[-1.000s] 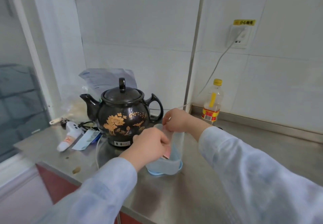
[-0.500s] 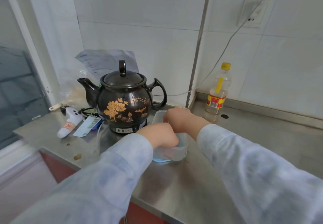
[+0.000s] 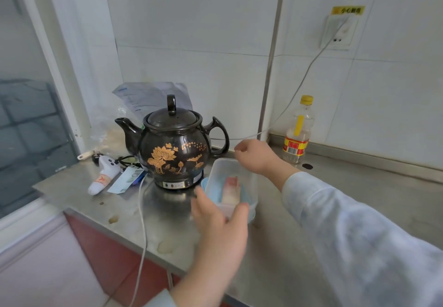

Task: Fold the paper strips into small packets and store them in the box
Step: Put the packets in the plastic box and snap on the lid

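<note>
Sitting inside the see-through plastic box point(image 3: 253, 187) is one small pink and white folded paper packet point(image 3: 231, 188). The box stands on the shiny grey metal counter point(image 3: 167, 223), just beside the round black kettle with gold flowers point(image 3: 172, 148).

The left hand point(image 3: 217, 215) is at the near wall of the box. Its fingers are spread wide and hold nothing. I cannot tell if it touches the wall. The right hand point(image 3: 256, 154) hangs over the far rim with its fingers loosely bent. I can see nothing in it.

I think this step is putting a packet away. To do it well, the packet should lie flat on the bottom, so more can fit beside it. The hands should lift out slowly and not bump the box, which looks light and could slide or tip. The kettle is very close, so sleeves should stay away from it. No paper strips show here, so I cannot tell how many are left to fold.
</note>
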Available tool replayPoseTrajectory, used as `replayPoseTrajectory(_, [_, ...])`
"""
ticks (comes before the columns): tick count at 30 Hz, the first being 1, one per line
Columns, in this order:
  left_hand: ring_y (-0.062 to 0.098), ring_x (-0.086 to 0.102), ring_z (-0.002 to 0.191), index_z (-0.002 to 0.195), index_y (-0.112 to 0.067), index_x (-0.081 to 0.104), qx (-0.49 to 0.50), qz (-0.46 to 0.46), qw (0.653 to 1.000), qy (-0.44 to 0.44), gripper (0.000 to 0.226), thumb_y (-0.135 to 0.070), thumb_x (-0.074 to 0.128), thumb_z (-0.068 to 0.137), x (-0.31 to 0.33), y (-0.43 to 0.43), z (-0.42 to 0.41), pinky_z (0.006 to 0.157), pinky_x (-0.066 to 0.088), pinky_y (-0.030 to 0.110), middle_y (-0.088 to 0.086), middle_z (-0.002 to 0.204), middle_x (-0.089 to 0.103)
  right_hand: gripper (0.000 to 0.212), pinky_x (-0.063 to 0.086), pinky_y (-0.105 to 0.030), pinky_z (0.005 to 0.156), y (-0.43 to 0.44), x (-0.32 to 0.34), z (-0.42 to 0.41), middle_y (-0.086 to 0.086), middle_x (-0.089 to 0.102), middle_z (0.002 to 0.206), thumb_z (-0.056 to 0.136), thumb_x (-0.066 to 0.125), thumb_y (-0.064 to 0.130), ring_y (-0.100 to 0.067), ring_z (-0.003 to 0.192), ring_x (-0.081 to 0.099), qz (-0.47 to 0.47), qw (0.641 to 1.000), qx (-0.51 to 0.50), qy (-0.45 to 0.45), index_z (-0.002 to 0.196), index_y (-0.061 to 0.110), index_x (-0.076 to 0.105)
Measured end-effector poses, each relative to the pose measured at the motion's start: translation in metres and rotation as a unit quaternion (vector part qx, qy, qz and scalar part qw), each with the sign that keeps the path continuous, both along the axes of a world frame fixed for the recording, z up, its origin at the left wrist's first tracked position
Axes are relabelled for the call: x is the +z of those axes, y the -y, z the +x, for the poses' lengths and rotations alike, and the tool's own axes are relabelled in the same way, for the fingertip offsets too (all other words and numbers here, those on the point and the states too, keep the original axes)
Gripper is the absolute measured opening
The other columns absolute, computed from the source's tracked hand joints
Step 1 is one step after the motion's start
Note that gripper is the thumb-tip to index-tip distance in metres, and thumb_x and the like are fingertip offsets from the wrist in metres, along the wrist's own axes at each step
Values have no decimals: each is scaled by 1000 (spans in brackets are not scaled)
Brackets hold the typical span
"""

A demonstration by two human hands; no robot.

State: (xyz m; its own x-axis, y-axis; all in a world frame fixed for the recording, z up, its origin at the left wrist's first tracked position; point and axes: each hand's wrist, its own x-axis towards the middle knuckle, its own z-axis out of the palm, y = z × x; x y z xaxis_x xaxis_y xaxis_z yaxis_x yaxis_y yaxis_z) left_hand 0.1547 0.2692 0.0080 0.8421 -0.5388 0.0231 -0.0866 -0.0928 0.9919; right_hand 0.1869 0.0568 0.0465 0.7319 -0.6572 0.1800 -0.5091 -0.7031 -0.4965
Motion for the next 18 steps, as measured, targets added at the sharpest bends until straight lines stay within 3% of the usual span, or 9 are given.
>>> replayPoseTrajectory(3, [13, 49, 120, 143, -22, 29, -35, 2, 994, -105, 94, -46, 59, 58, -7, -4, -24, 105, 39, 39, 3, 144, 38, 33, 46, -28, 84, 4, -9, -1, -9, 68, 116, 92, 46, 25, -28, 109, 60, 69, 997, -17, -30, 109, 12, 70])
replayPoseTrajectory(7, [15, 50, 116, 142, -32, 27, -95, 24, 987, -130, 89, -44, 58, 59, -12, 4, -41, 98, 43, 38, -1, 143, 41, 24, 40, -30, 65, -2, -13, -6, -13, 63, 86, 89, 43, 14, -26, 79, 52, 137, 990, -32, -13, 81, 1, 62])
replayPoseTrajectory(9, [17, 45, 123, 149, -31, 19, -100, 19, 987, -127, 98, -43, 57, 59, -10, 10, -44, 104, 41, 40, -3, 150, 32, 29, 44, -31, 68, -2, -8, -14, -16, 65, 92, 89, 43, 16, -27, 82, 56, 125, 991, -35, -14, 88, -3, 65])
replayPoseTrajectory(11, [18, 42, 129, 151, -30, 17, -108, 6, 988, -111, 100, -42, 57, 60, -4, 16, -48, 109, 38, 41, -6, 154, 25, 34, 51, -35, 81, 2, 0, -33, -16, 68, 102, 91, 43, 19, -30, 94, 62, 104, 993, -50, -7, 100, -1, 69])
replayPoseTrajectory(13, [18, 41, 131, 148, -25, 22, -119, -2, 990, -78, 91, -38, 56, 65, 1, 25, -49, 110, 37, 42, -4, 154, 24, 32, 52, -35, 78, 12, 8, -59, -14, 68, 97, 90, 43, 18, -30, 89, 63, 105, 991, -77, 15, 95, 2, 69])
replayPoseTrajectory(15, [17, 48, 122, 134, -22, 33, -126, -5, 991, -38, 69, -31, 56, 70, 5, 37, -49, 105, 42, 40, 2, 143, 39, 28, 53, -33, 72, 22, 15, -89, -14, 68, 92, 88, 43, 16, -31, 81, 64, 115, 986, -116, 33, 89, 4, 69])
replayPoseTrajectory(18, [8, 57, 108, 121, -30, 42, -161, -30, 986, -3, 50, -21, 55, 73, 13, 59, -59, 83, 46, 19, -7, 121, 59, 25, 61, -44, 76, 37, 23, -150, -17, 71, 92, 84, 49, 16, -34, 83, 71, 146, 964, -198, 98, 89, 5, 72])
